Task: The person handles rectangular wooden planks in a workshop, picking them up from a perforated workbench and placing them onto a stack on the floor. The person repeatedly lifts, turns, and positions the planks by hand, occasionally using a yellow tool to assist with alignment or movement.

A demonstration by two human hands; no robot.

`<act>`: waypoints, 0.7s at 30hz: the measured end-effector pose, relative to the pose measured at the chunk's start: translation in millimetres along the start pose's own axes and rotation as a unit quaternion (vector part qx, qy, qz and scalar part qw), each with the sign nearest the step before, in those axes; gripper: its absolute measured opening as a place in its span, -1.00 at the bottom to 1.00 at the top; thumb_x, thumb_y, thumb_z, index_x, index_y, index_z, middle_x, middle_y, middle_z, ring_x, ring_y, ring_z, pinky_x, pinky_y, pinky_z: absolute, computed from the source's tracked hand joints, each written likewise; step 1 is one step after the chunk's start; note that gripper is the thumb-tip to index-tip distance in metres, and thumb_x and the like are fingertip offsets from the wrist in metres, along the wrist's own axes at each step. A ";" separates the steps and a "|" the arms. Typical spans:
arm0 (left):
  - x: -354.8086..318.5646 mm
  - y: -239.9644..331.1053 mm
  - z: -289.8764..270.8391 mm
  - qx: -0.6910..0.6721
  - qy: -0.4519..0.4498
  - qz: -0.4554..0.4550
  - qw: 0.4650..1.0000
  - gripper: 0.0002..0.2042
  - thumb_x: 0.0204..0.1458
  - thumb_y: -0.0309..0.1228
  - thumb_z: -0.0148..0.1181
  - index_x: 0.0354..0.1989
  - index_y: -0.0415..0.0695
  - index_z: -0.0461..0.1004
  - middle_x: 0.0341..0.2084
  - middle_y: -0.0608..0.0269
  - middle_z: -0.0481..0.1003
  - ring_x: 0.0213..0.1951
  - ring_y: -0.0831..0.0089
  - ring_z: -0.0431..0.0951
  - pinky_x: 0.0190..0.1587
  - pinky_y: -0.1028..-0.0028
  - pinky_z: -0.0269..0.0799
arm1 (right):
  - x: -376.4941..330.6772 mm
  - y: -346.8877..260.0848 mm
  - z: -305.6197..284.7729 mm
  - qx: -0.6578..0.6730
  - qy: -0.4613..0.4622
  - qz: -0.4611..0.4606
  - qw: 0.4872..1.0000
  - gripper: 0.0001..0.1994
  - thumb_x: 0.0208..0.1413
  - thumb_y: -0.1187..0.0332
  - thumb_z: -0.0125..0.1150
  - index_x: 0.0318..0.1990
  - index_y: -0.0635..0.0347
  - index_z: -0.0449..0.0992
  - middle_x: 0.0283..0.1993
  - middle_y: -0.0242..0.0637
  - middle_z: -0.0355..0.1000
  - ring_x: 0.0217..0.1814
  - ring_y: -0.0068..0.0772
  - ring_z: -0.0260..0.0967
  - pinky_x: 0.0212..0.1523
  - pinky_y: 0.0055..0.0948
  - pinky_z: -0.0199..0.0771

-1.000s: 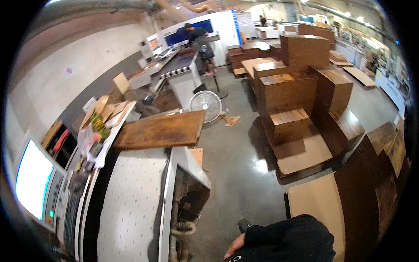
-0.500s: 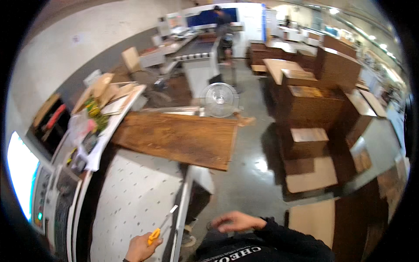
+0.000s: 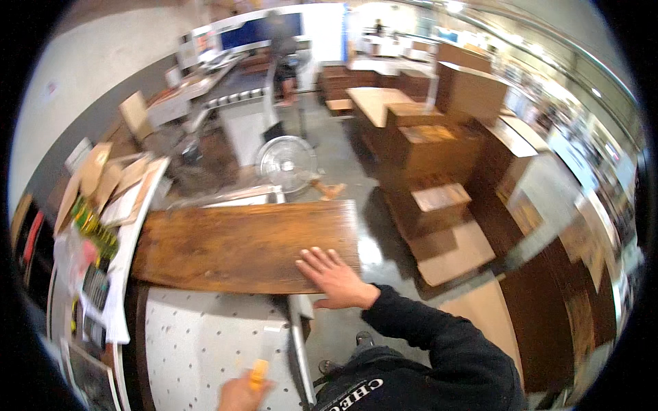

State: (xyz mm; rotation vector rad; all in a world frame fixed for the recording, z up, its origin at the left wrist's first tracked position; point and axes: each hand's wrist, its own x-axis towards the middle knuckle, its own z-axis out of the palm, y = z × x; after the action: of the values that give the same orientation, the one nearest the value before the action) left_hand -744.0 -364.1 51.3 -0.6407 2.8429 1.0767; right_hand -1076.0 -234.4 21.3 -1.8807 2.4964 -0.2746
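Observation:
My left hand is closed around a yellow-handled tool, low over the white dotted tabletop. Motion smears its slim shaft, so its exact kind is unclear. Across the far part of that tabletop lies a dark brown wood-grain panel. My right hand is open, fingers spread, at the panel's near right corner. The fingers overlap the panel surface; whether they press on it I cannot tell.
At left, a cluttered ledge carries wood offcuts, a plastic bag and papers. A round fan stands beyond the panel. Brown cabinet boxes fill the right side. Another person stands far back.
My right hand has reached forward from beside my body to the panel's corner, fingers spreading. My left hand keeps the yellow-handled tool. The view has swung to the right.

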 end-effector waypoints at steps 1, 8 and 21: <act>1.5 48.0 -12.0 -0.057 -0.059 -0.009 0.997 -0.71 0.08 -0.21 0.00 -0.32 -0.19 0.49 -0.47 -0.01 0.51 -0.41 0.01 0.50 -0.34 0.19 0.39 | 3.4 1.5 -0.6 0.000 -0.009 -0.014 1.000 0.02 -0.25 -0.07 0.35 0.32 0.17 -0.08 0.38 0.00 -0.18 0.43 0.05 -0.28 0.33 0.06 -0.22; 9.3 28.7 -22.0 0.190 0.092 -0.251 0.945 -0.57 0.03 0.07 0.02 -0.28 -0.10 0.40 -0.71 0.04 0.43 -0.58 0.06 0.50 -0.49 0.19 0.40 | 42.9 80.1 -12.2 0.028 -0.050 -0.015 0.998 -0.09 -0.10 -0.39 -0.05 0.31 0.01 0.02 0.40 0.00 -0.22 0.44 0.08 -0.33 0.35 0.03 -0.33; 65.6 118.0 43.2 -0.007 -0.171 -0.094 0.981 -0.46 0.11 0.17 -0.23 -0.15 -0.07 0.38 -0.60 0.02 0.47 -0.52 0.14 0.52 -0.46 0.28 0.40 | 158.0 189.9 -23.3 0.219 -0.200 0.071 0.952 -0.18 -0.37 -0.29 0.33 -0.14 0.33 0.46 -0.29 -0.12 0.46 -0.23 -0.23 0.43 -0.20 -0.35 0.37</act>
State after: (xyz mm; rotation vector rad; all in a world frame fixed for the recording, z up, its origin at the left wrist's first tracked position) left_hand -854.7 -280.8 81.1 -0.6386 2.4338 1.0605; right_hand -1304.0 -331.4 33.4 -1.4106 2.0738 -0.3662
